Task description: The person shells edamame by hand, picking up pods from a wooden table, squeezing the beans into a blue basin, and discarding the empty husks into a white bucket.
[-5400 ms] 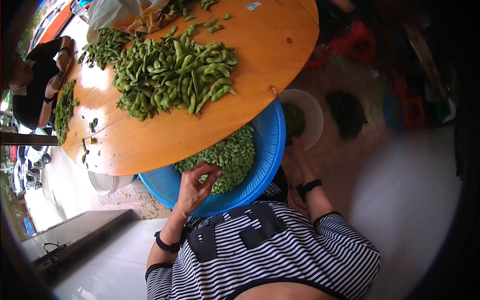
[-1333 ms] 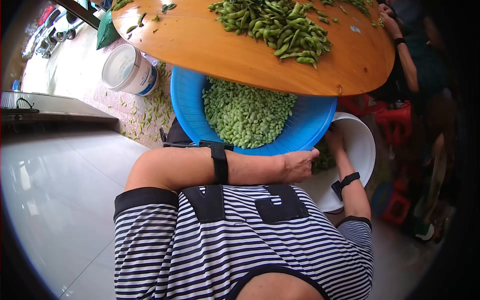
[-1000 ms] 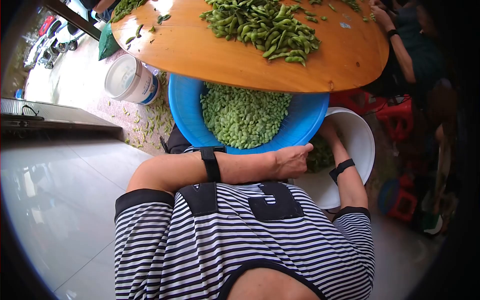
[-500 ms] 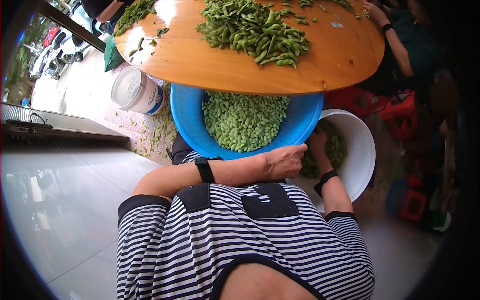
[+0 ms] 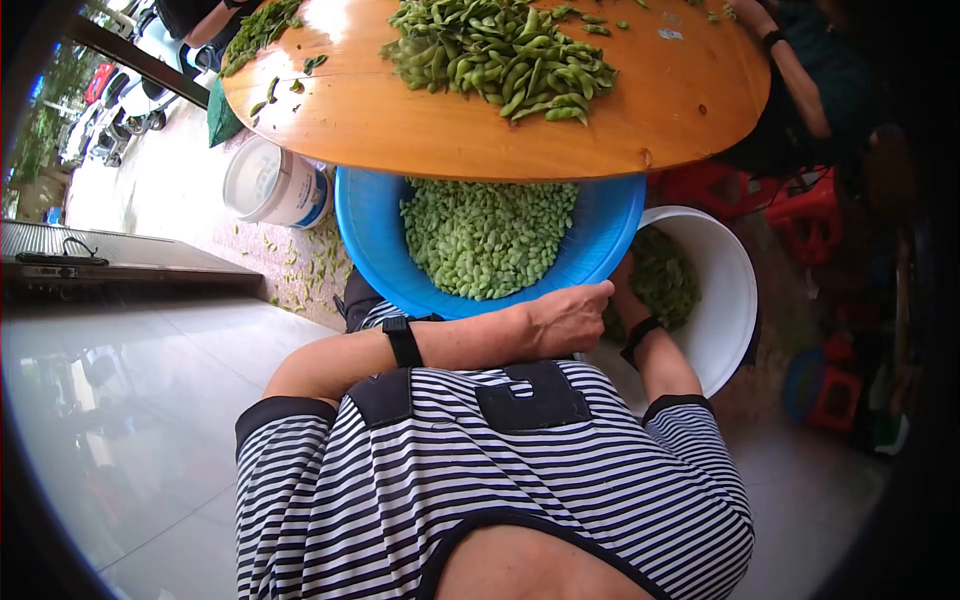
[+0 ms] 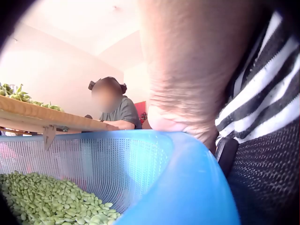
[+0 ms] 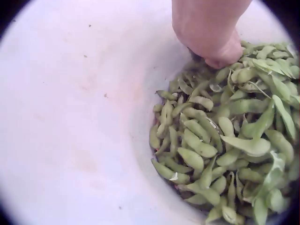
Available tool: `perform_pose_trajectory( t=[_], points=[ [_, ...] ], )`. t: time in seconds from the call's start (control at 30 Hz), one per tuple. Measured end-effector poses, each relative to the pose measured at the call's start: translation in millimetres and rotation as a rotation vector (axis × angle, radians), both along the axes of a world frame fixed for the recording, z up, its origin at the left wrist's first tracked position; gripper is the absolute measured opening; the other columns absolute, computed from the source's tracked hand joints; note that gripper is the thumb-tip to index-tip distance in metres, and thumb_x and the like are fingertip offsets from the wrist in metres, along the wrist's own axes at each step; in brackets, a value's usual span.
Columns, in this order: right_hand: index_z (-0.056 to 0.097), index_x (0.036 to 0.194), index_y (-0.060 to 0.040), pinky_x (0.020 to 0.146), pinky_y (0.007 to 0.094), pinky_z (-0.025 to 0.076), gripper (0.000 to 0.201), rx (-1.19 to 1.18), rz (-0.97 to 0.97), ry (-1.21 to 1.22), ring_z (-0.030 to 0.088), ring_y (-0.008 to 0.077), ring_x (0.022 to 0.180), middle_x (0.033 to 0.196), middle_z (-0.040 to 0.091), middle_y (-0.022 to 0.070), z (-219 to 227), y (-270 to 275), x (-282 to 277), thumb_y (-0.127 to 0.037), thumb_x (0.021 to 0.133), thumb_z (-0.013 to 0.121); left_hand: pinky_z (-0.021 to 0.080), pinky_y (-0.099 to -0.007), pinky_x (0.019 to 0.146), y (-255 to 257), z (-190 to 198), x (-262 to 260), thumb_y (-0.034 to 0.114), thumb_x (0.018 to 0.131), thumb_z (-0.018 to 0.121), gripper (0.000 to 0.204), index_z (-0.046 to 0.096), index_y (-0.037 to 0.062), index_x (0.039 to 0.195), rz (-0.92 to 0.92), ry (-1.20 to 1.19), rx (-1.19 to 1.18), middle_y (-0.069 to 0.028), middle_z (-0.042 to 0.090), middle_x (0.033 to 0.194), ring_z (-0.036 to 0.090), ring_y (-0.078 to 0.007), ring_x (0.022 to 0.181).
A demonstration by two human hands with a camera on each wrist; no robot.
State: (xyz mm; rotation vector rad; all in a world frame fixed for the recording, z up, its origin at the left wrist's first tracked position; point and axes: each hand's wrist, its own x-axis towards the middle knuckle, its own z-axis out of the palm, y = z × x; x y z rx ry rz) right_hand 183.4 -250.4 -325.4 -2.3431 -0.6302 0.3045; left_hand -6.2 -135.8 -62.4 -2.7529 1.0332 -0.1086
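My left hand (image 5: 572, 318) lies across the near rim of the blue basin (image 5: 375, 270), its fingers bent beside the opening of the white bucket (image 5: 728, 300). In the left wrist view the heel of that hand (image 6: 180, 110) is right at the basin's rim and its fingers are hidden. Shelled green beans (image 5: 490, 240) fill the basin's bottom. My right hand (image 7: 215, 37) reaches down into the bucket, knuckles against the green soybean pods (image 7: 201, 140). Its fingertips are hidden among the pods, and I cannot tell whether they hold any.
A wooden table (image 5: 650, 120) overhangs the basin, bearing a heap of pods (image 5: 500, 60). Another white bucket (image 5: 275, 185) stands left, near scattered pods on the floor. Red stools (image 5: 805, 215) stand right. Another person (image 6: 112, 103) sits across the table.
Earlier my left hand was over the beans in the basin; it has since moved right to the basin's rim near the bucket. My right hand has stayed in the bucket, shifting slightly toward my left hand.
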Motion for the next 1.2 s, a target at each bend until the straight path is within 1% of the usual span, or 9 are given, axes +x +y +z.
perform_pose_trajectory(
  t=[0.07, 0.13, 0.33, 0.47, 0.73, 0.83, 0.9, 1.03, 1.2],
  points=[
    [0.07, 0.094, -0.0082, 0.07, 0.0451, 0.051, 0.034, 0.046, 0.004, 0.035, 0.065, 0.0394, 0.08, 0.084, 0.067, 0.0207, -6, -4, 1, -0.036, 0.075, 0.068, 0.034, -0.0289, 0.077, 0, 1, 0, 0.024, 0.067, 0.059, 0.014, 0.065, 0.0177, 0.055, 0.004, -0.003, -0.014, 0.0041, 0.056, 0.058, 0.054, -0.0147, 0.068],
    [0.069, 0.096, -0.0082, 0.072, 0.0455, 0.051, 0.031, 0.264, 0.109, -0.019, 0.065, 0.0399, 0.082, 0.087, 0.066, 0.021, -7, -9, 0, -0.028, 0.072, 0.07, 0.035, -0.0289, 0.077, 0, 0, 0, 0.024, 0.066, 0.059, 0.014, 0.064, 0.0174, 0.055, 0.003, -0.009, -0.026, 0.0038, 0.056, 0.058, 0.054, -0.0148, 0.068],
    [0.067, 0.1, -0.0072, 0.072, 0.0473, 0.05, 0.03, 0.247, 0.078, -0.063, 0.063, 0.042, 0.081, 0.087, 0.065, 0.0218, -19, -11, 4, -0.014, 0.071, 0.068, 0.035, -0.028, 0.075, -1, -3, 1, 0.021, 0.063, 0.06, 0.013, 0.062, 0.0164, 0.051, 0.011, -0.031, -0.078, 0.003, 0.053, 0.054, 0.052, -0.0152, 0.064],
    [0.067, 0.102, -0.0071, 0.072, 0.0483, 0.05, 0.031, 0.212, 0.132, -0.077, 0.062, 0.0425, 0.08, 0.086, 0.065, 0.0224, -15, -8, 7, -0.012, 0.071, 0.067, 0.035, -0.028, 0.075, -1, -1, 0, 0.021, 0.063, 0.061, 0.013, 0.062, 0.0169, 0.051, 0.01, -0.013, -0.063, 0.0034, 0.053, 0.054, 0.052, -0.0148, 0.065],
    [0.069, 0.099, -0.0068, 0.075, 0.0469, 0.051, 0.028, 0.617, 0.065, 0.154, 0.062, 0.0449, 0.084, 0.086, 0.065, 0.0244, -45, -1, 4, -0.017, 0.073, 0.067, 0.036, -0.0281, 0.077, -3, -2, -2, 0.023, 0.065, 0.061, 0.013, 0.063, 0.0187, 0.053, 0.013, -0.007, -0.055, 0.0049, 0.054, 0.055, 0.054, -0.0141, 0.069],
    [0.069, 0.099, -0.0069, 0.075, 0.0467, 0.052, 0.028, 0.579, 0.093, 0.153, 0.062, 0.0446, 0.084, 0.086, 0.065, 0.0243, -50, -8, 3, -0.017, 0.073, 0.067, 0.036, -0.0281, 0.077, -3, 0, -2, 0.024, 0.065, 0.06, 0.013, 0.063, 0.019, 0.053, 0.011, 0.016, -0.071, 0.0052, 0.054, 0.056, 0.054, -0.0142, 0.07],
    [0.069, 0.099, -0.0069, 0.075, 0.0464, 0.052, 0.028, 0.549, 0.134, 0.149, 0.062, 0.0443, 0.084, 0.086, 0.065, 0.0241, -37, -57, -10, -0.017, 0.072, 0.067, 0.035, -0.028, 0.077, -4, 1, -2, 0.025, 0.066, 0.06, 0.014, 0.063, 0.0191, 0.053, 0.032, -0.003, -0.058, 0.0051, 0.054, 0.057, 0.053, -0.0142, 0.069],
    [0.069, 0.098, -0.0069, 0.075, 0.0459, 0.052, 0.029, 0.481, 0.2, 0.154, 0.062, 0.0437, 0.084, 0.086, 0.065, 0.0238, -33, 13, -5, -0.017, 0.072, 0.067, 0.035, -0.0278, 0.077, -3, 0, -1, 0.025, 0.066, 0.06, 0.015, 0.062, 0.0191, 0.053, 0.041, -0.001, -0.059, 0.0049, 0.054, 0.057, 0.053, -0.0143, 0.069],
    [0.069, 0.098, -0.007, 0.076, 0.0453, 0.052, 0.029, 0.368, 0.277, 0.16, 0.063, 0.0429, 0.085, 0.086, 0.065, 0.0234, -24, -12, -3, -0.017, 0.071, 0.067, 0.034, -0.0283, 0.074, -7, -2, -2, 0.027, 0.065, 0.059, 0.017, 0.06, 0.0185, 0.05, 0.049, 0.001, -0.066, 0.0049, 0.052, 0.054, 0.051, -0.0148, 0.067]
  ],
)
